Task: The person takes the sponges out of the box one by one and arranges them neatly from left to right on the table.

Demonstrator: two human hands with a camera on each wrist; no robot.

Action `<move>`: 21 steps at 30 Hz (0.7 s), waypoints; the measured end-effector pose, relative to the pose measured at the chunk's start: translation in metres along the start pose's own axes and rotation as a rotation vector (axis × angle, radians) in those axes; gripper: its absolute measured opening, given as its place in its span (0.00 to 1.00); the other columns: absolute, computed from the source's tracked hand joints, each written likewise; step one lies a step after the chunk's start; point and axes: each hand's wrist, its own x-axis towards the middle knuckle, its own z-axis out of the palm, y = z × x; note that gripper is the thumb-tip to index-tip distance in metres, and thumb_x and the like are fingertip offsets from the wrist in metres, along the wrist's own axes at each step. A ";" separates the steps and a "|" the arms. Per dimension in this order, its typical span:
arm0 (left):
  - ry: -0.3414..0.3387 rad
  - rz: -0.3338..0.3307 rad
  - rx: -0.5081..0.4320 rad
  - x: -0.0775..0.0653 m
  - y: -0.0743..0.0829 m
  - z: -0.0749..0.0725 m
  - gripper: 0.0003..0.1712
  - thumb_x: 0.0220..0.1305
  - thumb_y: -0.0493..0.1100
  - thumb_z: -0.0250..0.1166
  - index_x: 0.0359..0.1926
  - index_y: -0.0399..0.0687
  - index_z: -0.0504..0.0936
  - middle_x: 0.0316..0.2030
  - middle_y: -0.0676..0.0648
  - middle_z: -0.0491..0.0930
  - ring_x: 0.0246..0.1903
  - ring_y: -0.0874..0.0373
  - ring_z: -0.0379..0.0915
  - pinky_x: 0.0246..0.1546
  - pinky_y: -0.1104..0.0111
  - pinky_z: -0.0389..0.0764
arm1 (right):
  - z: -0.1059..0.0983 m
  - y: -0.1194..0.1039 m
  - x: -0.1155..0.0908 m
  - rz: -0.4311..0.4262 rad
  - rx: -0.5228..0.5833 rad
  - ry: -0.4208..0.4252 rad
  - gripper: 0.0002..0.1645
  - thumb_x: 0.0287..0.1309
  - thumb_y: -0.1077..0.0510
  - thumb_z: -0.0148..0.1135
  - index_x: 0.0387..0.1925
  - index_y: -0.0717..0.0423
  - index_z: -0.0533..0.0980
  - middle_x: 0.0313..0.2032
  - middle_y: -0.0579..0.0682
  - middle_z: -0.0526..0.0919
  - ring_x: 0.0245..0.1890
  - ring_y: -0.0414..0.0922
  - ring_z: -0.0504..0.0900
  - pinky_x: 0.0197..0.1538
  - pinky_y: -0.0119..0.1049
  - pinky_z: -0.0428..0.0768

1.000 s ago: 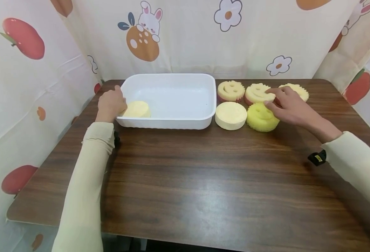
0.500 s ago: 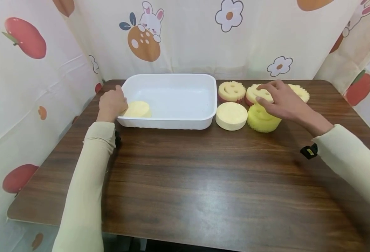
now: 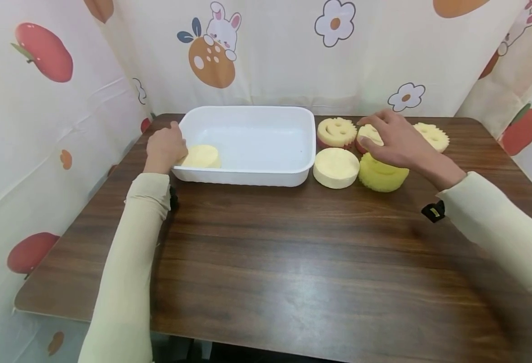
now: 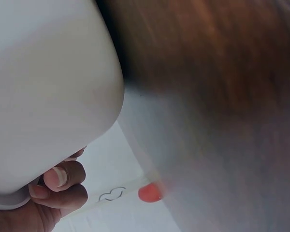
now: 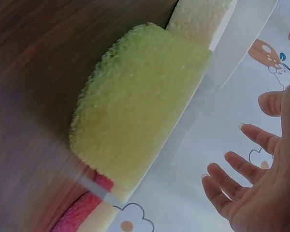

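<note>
My left hand (image 3: 165, 146) grips the left end of a white plastic tray (image 3: 243, 177); in the left wrist view its fingers (image 4: 63, 176) curl under the rim. Inside the tray, at the near left corner, lies a round pale-yellow sponge (image 3: 206, 157). Above the sponges on the right hovers my right hand (image 3: 397, 140), fingers spread and holding nothing. It partly hides a smiley sponge (image 3: 368, 133) and a bright yellow scalloped sponge (image 3: 382, 176). Beside the tray stand a plain round sponge (image 3: 336, 168) and another smiley sponge (image 3: 336, 132) with a red underside.
A further scalloped sponge (image 3: 433, 136) lies at the far right of the back row. All stand on a dark wooden table (image 3: 266, 262). A printed curtain (image 3: 275, 60) closes off the back and sides.
My right hand has moved left and slightly up, from the right-hand sponges toward the tray. The sponges have stayed in place, and my left hand keeps its hold on the tray.
</note>
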 end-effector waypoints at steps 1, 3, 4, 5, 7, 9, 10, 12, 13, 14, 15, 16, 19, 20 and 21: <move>-0.001 -0.002 0.002 0.001 0.000 0.000 0.39 0.74 0.47 0.43 0.74 0.25 0.44 0.51 0.23 0.75 0.43 0.35 0.75 0.48 0.42 0.78 | 0.000 -0.001 0.001 -0.001 0.000 0.000 0.31 0.70 0.41 0.46 0.68 0.50 0.67 0.66 0.68 0.63 0.64 0.68 0.63 0.58 0.66 0.65; -0.003 -0.006 0.006 0.002 -0.001 0.000 0.39 0.74 0.48 0.43 0.74 0.25 0.44 0.51 0.23 0.75 0.43 0.34 0.76 0.48 0.42 0.78 | 0.000 -0.004 0.003 -0.009 0.000 0.005 0.31 0.70 0.42 0.46 0.67 0.50 0.67 0.66 0.67 0.63 0.63 0.66 0.64 0.57 0.65 0.66; -0.005 -0.010 0.007 0.002 -0.001 0.000 0.39 0.74 0.48 0.43 0.74 0.26 0.44 0.51 0.23 0.75 0.44 0.34 0.76 0.48 0.42 0.78 | 0.001 -0.006 0.003 -0.014 -0.002 0.008 0.31 0.69 0.42 0.47 0.67 0.51 0.67 0.66 0.67 0.63 0.63 0.66 0.64 0.57 0.64 0.66; -0.006 -0.013 0.008 0.002 -0.001 0.001 0.39 0.74 0.48 0.43 0.74 0.26 0.44 0.51 0.23 0.75 0.44 0.34 0.76 0.49 0.42 0.78 | 0.001 -0.007 0.004 -0.018 -0.002 0.011 0.31 0.69 0.42 0.47 0.67 0.51 0.67 0.66 0.67 0.63 0.63 0.65 0.64 0.57 0.64 0.66; -0.008 -0.019 0.009 0.003 -0.001 0.001 0.39 0.74 0.48 0.43 0.74 0.26 0.45 0.51 0.23 0.75 0.44 0.35 0.76 0.49 0.42 0.78 | 0.000 -0.009 0.007 -0.027 -0.005 0.016 0.31 0.69 0.42 0.47 0.68 0.52 0.67 0.67 0.67 0.63 0.64 0.65 0.64 0.58 0.64 0.66; -0.011 -0.021 0.010 0.003 -0.001 0.001 0.39 0.74 0.48 0.43 0.74 0.26 0.44 0.51 0.24 0.75 0.43 0.35 0.76 0.49 0.42 0.78 | 0.000 -0.010 0.009 -0.035 -0.010 0.022 0.32 0.69 0.42 0.47 0.68 0.53 0.67 0.67 0.67 0.63 0.65 0.66 0.63 0.60 0.65 0.66; -0.010 -0.021 0.010 0.002 0.000 0.001 0.39 0.74 0.48 0.44 0.74 0.26 0.45 0.51 0.24 0.75 0.43 0.35 0.76 0.49 0.42 0.78 | 0.000 -0.011 0.010 -0.038 -0.013 0.024 0.32 0.69 0.42 0.47 0.68 0.54 0.67 0.67 0.68 0.64 0.65 0.66 0.63 0.60 0.65 0.65; -0.011 -0.022 0.011 0.002 0.000 0.001 0.39 0.74 0.47 0.44 0.74 0.26 0.45 0.51 0.24 0.75 0.43 0.36 0.76 0.50 0.42 0.78 | 0.000 -0.013 0.012 -0.043 -0.021 0.024 0.32 0.69 0.42 0.46 0.68 0.54 0.67 0.67 0.68 0.64 0.65 0.66 0.63 0.61 0.65 0.65; -0.013 -0.021 0.010 0.002 0.000 0.000 0.39 0.74 0.47 0.43 0.74 0.26 0.45 0.51 0.24 0.75 0.43 0.35 0.75 0.50 0.42 0.78 | 0.000 -0.015 0.013 -0.045 -0.028 0.023 0.33 0.69 0.42 0.46 0.68 0.55 0.67 0.66 0.68 0.64 0.65 0.67 0.63 0.61 0.65 0.65; -0.012 -0.020 0.010 0.002 0.000 0.000 0.39 0.74 0.47 0.43 0.74 0.26 0.45 0.51 0.24 0.75 0.44 0.35 0.75 0.50 0.42 0.78 | -0.001 -0.016 0.014 -0.048 -0.032 0.021 0.33 0.70 0.42 0.46 0.68 0.55 0.66 0.66 0.69 0.64 0.65 0.67 0.63 0.61 0.65 0.65; -0.011 -0.019 0.011 0.002 0.001 0.000 0.39 0.74 0.47 0.43 0.74 0.26 0.45 0.51 0.24 0.75 0.44 0.35 0.76 0.51 0.42 0.77 | -0.001 -0.017 0.014 -0.049 -0.039 0.016 0.33 0.70 0.42 0.46 0.68 0.55 0.66 0.66 0.69 0.64 0.65 0.67 0.63 0.61 0.65 0.64; -0.010 -0.018 0.009 0.001 0.001 0.000 0.38 0.74 0.47 0.43 0.74 0.26 0.45 0.51 0.24 0.75 0.44 0.35 0.76 0.51 0.42 0.77 | -0.002 -0.019 0.015 -0.052 -0.044 0.012 0.33 0.70 0.42 0.47 0.68 0.55 0.66 0.66 0.69 0.64 0.65 0.68 0.63 0.61 0.65 0.64; -0.006 -0.014 0.008 0.001 0.001 0.000 0.38 0.74 0.47 0.43 0.74 0.26 0.45 0.51 0.24 0.75 0.45 0.34 0.76 0.50 0.42 0.77 | -0.005 -0.022 0.017 -0.056 -0.061 0.006 0.34 0.70 0.41 0.46 0.69 0.55 0.65 0.66 0.68 0.64 0.62 0.68 0.64 0.58 0.65 0.67; -0.002 -0.014 0.008 0.001 0.001 0.001 0.38 0.73 0.47 0.44 0.74 0.26 0.45 0.51 0.24 0.75 0.45 0.34 0.76 0.50 0.42 0.78 | -0.006 -0.023 0.018 -0.057 -0.065 0.005 0.34 0.70 0.41 0.46 0.70 0.54 0.64 0.66 0.67 0.64 0.61 0.67 0.65 0.56 0.65 0.68; -0.004 -0.013 0.008 0.001 0.001 0.001 0.39 0.73 0.47 0.44 0.74 0.26 0.45 0.51 0.24 0.75 0.45 0.34 0.76 0.50 0.42 0.78 | -0.008 -0.023 0.018 -0.055 -0.070 0.003 0.34 0.70 0.40 0.45 0.70 0.54 0.64 0.66 0.67 0.63 0.60 0.67 0.65 0.55 0.65 0.68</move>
